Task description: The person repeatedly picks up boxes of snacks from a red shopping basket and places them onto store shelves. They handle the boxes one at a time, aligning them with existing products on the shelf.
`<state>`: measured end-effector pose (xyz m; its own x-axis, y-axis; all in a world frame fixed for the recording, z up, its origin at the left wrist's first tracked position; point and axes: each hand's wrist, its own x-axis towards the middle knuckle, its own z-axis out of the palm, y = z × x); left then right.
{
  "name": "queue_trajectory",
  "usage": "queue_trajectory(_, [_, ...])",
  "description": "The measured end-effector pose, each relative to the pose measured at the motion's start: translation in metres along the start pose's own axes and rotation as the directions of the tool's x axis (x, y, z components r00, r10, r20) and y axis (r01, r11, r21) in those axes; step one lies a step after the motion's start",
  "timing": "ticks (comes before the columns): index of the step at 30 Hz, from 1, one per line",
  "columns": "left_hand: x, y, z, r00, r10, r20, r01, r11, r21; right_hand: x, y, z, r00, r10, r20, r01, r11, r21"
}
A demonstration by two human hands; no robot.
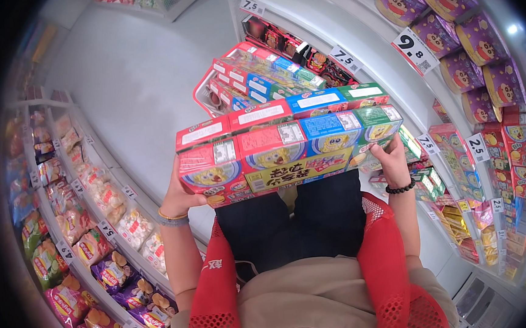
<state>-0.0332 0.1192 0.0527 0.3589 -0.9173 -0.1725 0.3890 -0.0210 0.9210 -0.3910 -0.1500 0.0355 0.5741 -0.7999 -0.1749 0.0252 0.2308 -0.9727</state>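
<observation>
A long shrink-wrapped multipack of snack boxes (273, 147), with red, blue and green sections and cartoon pictures, is held level in front of me. My left hand (180, 188) grips its left end, thumb on the near lower edge. The right end is held by my right hand (388, 157), thumb on the printed side. Just beyond the pack stands a red and white plastic basket (201, 93), filled with similar packs (250, 82). The held pack hides the near part of the basket.
Shelves of chip bags (110, 273) and other bagged snacks run along the left. On the right, shelves carry purple cartoon tubs (463, 77), more boxed snacks (456, 150) and price tags (415, 50). Grey floor (136, 58) lies between the shelves.
</observation>
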Motion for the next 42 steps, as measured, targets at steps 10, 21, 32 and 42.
queue_trajectory(10, [-0.020,-0.009,0.008,0.996,0.073,0.055,-0.069,0.996,-0.063,-0.054,0.017,-0.010,0.999,-0.042,-0.030,0.043,0.997,0.058])
queue_trajectory(21, [-0.029,0.018,0.018,1.000,-0.015,0.011,0.015,0.997,0.070,-0.049,0.022,-0.021,0.998,-0.045,0.051,0.038,0.991,0.129])
queue_trajectory(32, [-0.019,0.046,0.027,0.997,-0.074,-0.035,0.082,0.913,0.399,-0.073,0.050,-0.078,0.995,-0.087,0.039,0.065,0.918,0.390])
queue_trajectory(42, [-0.009,0.009,0.000,0.985,0.141,-0.098,-0.127,0.982,0.137,-0.098,0.060,-0.151,0.954,-0.187,-0.232,0.284,0.810,0.513])
